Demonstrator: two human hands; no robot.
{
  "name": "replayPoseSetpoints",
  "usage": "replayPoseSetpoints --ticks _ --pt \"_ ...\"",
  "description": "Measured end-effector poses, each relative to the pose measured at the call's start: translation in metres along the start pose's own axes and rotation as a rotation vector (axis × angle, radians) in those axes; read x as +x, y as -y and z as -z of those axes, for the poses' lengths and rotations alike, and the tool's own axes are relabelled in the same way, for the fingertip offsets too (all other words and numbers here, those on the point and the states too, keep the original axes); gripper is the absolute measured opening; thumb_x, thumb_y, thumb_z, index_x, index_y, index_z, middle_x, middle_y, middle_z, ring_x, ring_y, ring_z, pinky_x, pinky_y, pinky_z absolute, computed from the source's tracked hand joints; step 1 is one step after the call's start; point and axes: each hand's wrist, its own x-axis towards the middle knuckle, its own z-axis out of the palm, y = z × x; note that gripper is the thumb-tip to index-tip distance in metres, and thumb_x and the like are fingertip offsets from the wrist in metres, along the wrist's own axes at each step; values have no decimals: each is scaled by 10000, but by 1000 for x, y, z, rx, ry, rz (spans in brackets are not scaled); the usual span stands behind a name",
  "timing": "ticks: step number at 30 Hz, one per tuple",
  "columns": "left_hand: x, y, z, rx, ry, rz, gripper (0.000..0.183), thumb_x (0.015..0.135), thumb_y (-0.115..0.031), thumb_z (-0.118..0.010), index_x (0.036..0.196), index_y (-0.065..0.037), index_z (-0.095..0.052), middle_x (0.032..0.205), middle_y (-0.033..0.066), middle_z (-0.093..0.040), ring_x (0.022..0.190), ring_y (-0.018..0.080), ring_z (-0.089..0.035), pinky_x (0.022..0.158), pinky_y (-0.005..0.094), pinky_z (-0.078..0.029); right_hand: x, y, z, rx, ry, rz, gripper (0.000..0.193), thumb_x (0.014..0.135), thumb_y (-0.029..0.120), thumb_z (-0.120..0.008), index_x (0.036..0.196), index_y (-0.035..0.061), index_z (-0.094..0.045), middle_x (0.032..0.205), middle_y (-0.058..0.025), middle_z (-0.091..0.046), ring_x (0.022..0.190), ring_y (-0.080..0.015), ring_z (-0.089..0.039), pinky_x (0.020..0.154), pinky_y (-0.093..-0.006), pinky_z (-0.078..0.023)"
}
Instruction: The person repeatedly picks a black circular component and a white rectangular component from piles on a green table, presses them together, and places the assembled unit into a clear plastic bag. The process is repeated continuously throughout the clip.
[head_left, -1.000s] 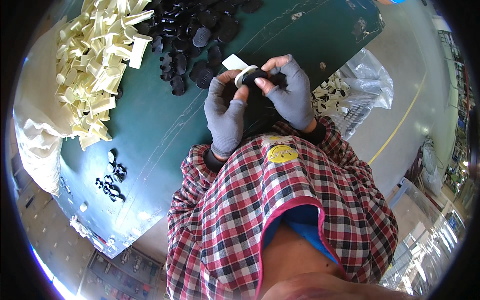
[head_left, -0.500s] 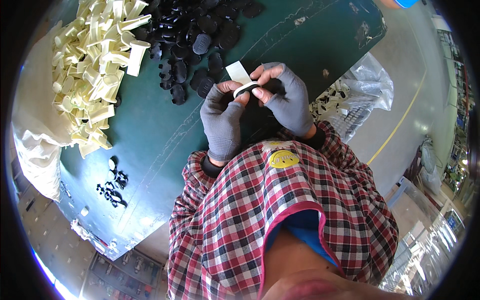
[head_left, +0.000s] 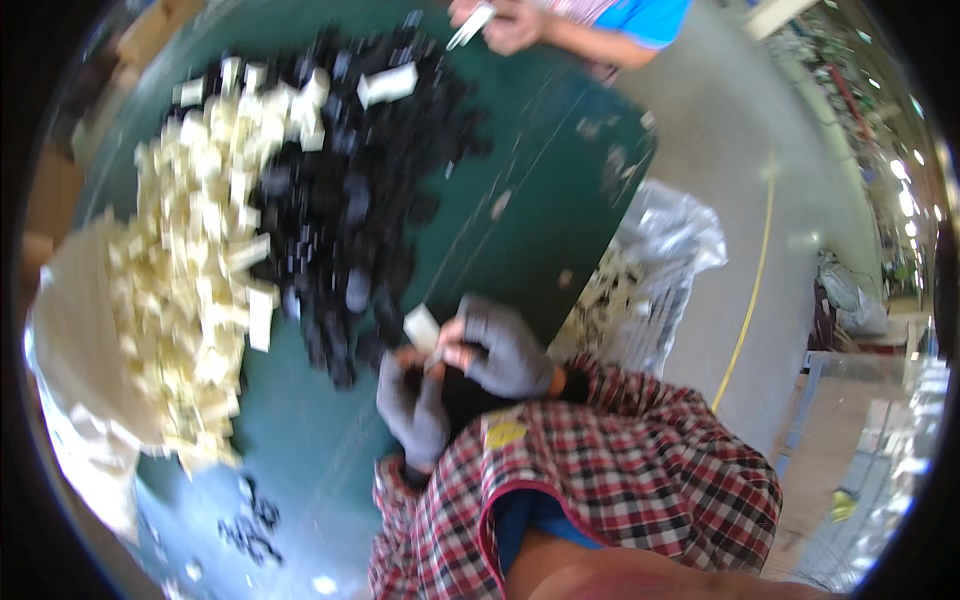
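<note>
Cream plastic piece [head_left: 421,328]: held up in front of the checked smock [head_left: 600,440], over the near side of the green desk [head_left: 540,220]; its flat tail is pointed away from the body, and its near end is hidden by fingers.
Left grip [head_left: 412,405]: fingertips and thumb are pinched together on the near end; a grey glove [head_left: 425,430] with bare tips is worn.
Right grip [head_left: 503,348]: fingertips are closed on the same end, right beside the left ones; whether anything else is held cannot be told, as the view is blurred.
Slip risk: the piece could be dropped, since it is pinched by tips alone.
Bend risk: the thin tail could be bent if it were bumped or pressed too hard.
Cream pile [head_left: 190,270] and black pile [head_left: 340,210]: heaped side by side and touching, so parts could be mixed up if pushed; one loose cream part [head_left: 388,85] is seen on the black pile.
Small black bits [head_left: 250,525]: grouped at the near left, where they could be swept away by a sleeve [head_left: 395,490].
Other person's hand [head_left: 512,30]: a pale part [head_left: 470,27] is held across the desk.
</note>
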Motion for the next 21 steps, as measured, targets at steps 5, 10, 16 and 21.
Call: replayPoseSetpoints --ticks 5,10,16,21 --pt "4 -8 2 161 22 89 73 865 43 -720 881 0 -662 794 -1 -620 719 73 -540 672 226 -446 -4 -1 6 97 36 -37 168 865 27 -735 1021 64 -683 953 -92 -614 884 -263 -629 756 -355 -506" --pt "-3 8 3 429 16 -71 96 881 -7 -739 939 -1 -663 812 20 -653 761 99 -589 716 261 -494 -24 -16 -3 -103 32 238 398 807 -12 -757 1183 87 -675 1167 -140 -619 1054 -332 -621 877 -415 -530" --pt "-2 16 -6 116 42 -198 462 941 -56 -671 1368 19 -511 996 80 -647 905 159 -620 850 301 -498 -26 -16 2 -167 37 265 361 819 29 -758 1164 84 -668 1115 -106 -615 1041 -318 -635 844 -411 -531" --pt "0 23 -5 191 47 -194 305 989 -139 -642 1250 12 -590 1200 102 -614 1093 168 -578 1012 325 -430 -27 -28 1 3 -199 118 223 897 33 -708 1100 27 -614 1012 -98 -625 923 -245 -643 806 -347 -515"
